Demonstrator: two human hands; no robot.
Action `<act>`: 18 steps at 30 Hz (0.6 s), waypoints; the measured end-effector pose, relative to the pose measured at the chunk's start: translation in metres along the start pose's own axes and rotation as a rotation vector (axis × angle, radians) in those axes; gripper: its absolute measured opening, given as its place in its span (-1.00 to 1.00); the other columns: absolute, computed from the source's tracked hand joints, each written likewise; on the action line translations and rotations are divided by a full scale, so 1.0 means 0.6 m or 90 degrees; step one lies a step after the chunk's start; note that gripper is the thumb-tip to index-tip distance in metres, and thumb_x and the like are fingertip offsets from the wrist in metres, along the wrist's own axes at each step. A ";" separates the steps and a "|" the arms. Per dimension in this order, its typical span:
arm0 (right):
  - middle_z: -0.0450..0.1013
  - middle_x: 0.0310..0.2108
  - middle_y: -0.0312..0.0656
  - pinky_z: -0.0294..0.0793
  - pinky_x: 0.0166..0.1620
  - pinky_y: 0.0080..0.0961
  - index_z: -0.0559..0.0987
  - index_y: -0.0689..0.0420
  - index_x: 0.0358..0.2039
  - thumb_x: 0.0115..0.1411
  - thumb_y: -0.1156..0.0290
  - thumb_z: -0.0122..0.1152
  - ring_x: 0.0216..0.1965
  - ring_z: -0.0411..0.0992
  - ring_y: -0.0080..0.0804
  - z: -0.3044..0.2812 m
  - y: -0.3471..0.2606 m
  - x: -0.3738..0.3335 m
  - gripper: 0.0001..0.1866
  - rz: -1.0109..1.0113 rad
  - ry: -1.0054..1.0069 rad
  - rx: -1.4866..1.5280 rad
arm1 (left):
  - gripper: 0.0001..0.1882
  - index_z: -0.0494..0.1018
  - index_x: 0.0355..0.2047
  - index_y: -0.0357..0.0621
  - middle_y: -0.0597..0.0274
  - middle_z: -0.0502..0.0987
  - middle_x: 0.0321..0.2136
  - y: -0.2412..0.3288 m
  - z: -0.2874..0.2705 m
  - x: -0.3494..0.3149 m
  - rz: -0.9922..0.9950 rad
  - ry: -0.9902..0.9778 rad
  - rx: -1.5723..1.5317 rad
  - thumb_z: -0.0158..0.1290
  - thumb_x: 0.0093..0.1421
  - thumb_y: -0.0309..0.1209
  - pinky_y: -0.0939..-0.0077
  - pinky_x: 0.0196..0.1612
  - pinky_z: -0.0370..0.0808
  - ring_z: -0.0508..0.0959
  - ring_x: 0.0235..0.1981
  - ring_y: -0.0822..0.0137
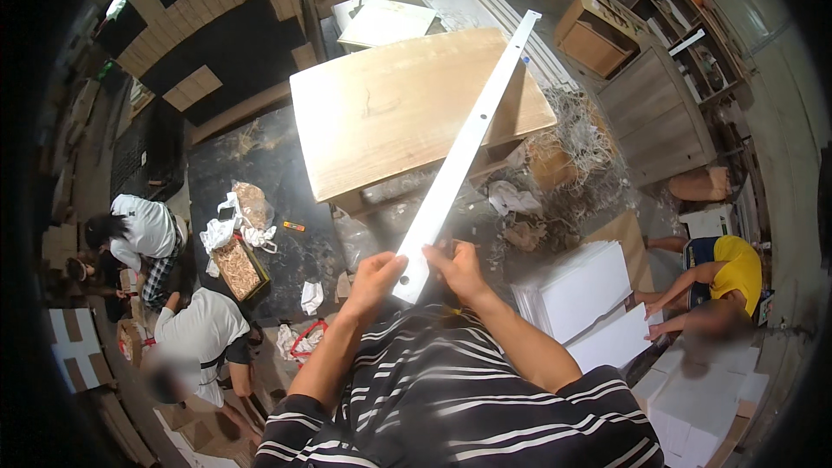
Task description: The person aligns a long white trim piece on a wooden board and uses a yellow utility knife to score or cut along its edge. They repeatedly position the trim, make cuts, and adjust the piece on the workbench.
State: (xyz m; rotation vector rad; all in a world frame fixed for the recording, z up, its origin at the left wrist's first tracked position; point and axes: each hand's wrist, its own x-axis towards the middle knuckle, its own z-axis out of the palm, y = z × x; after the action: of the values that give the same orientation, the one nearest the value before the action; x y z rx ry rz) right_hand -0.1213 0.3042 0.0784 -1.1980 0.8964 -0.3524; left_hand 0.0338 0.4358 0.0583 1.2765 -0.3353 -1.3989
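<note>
A long, flat white strip (461, 154) with several holes slants away from me, up and to the right. Near its close end, my left hand (376, 284) grips the left edge, thumb on top. On the opposite edge, my right hand (460, 271) has its fingers closed around the strip, a little farther along. The strip's far part extends over a wooden board-topped piece (390, 104) with a light wood-grain surface. The undersides of my fingers are hidden by the strip.
Crumpled paper (513, 199) and shredded packing (576, 130) lie right of the wooden piece. A box of shavings (237, 267) sits on the dark surface at left. Two people (204, 329) work at left; a person in yellow (737, 273) handles white sheets (581, 286) at right.
</note>
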 end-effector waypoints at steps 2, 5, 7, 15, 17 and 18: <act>0.45 -0.51 -0.42 0.30 -0.52 -0.67 0.60 0.17 -0.26 0.27 0.26 0.33 -0.54 0.37 -0.70 -0.007 0.001 0.016 -0.76 -0.030 0.054 -0.017 | -0.72 0.57 -0.19 -0.32 0.34 0.60 -0.40 -0.001 0.002 -0.001 -0.014 0.001 0.019 0.09 0.39 -0.29 0.64 -0.36 0.44 0.53 -0.43 0.57; 0.42 -0.52 -0.39 0.31 -0.52 -0.64 0.55 0.21 -0.13 0.30 0.36 0.24 -0.55 0.36 -0.68 -0.021 -0.005 0.023 -0.78 -0.085 0.100 -0.013 | -0.71 0.59 -0.27 -0.28 0.37 0.57 -0.44 -0.002 0.011 -0.002 -0.008 0.019 -0.018 0.10 0.38 -0.26 0.62 -0.37 0.39 0.47 -0.44 0.57; 0.40 -0.53 -0.36 0.32 -0.51 -0.62 0.49 0.23 -0.03 0.30 0.44 0.17 -0.55 0.35 -0.67 -0.030 -0.013 0.011 -0.74 -0.139 0.064 -0.065 | -0.71 0.60 -0.30 -0.26 0.39 0.55 -0.45 -0.002 0.012 -0.005 -0.002 0.032 -0.048 0.10 0.37 -0.25 0.61 -0.36 0.37 0.45 -0.44 0.57; 0.51 -0.42 0.12 0.52 -0.28 -0.09 0.39 -0.07 0.29 0.24 0.59 0.00 -0.41 0.52 0.16 -0.031 -0.046 0.009 -0.41 -0.426 -0.093 -0.388 | -0.74 0.57 -0.17 -0.27 0.34 0.61 -0.40 -0.006 0.005 -0.002 -0.005 0.019 -0.067 0.09 0.39 -0.29 0.59 -0.37 0.49 0.56 -0.44 0.54; 0.53 -0.38 0.14 0.54 -0.24 -0.04 0.39 -0.20 0.33 0.21 0.59 0.00 -0.38 0.53 0.17 -0.032 -0.048 0.011 -0.33 -0.394 -0.181 -0.483 | -0.74 0.56 -0.16 -0.27 0.33 0.61 -0.39 -0.001 -0.001 -0.004 -0.006 0.021 -0.078 0.08 0.39 -0.29 0.59 -0.35 0.49 0.57 -0.41 0.53; 0.55 -0.35 0.16 0.56 -0.21 -0.02 0.41 -0.28 0.32 0.17 0.56 0.02 -0.34 0.55 0.18 -0.033 -0.049 0.007 -0.30 -0.371 -0.225 -0.488 | -0.74 0.56 -0.16 -0.27 0.33 0.61 -0.38 0.002 -0.003 -0.007 -0.024 0.041 -0.081 0.08 0.39 -0.28 0.58 -0.34 0.50 0.57 -0.39 0.53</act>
State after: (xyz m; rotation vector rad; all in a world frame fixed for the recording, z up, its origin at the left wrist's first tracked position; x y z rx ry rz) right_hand -0.1278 0.2778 0.1016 -2.1640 0.3439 -0.2453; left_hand 0.0349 0.4396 0.0608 1.2251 -0.1756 -1.3859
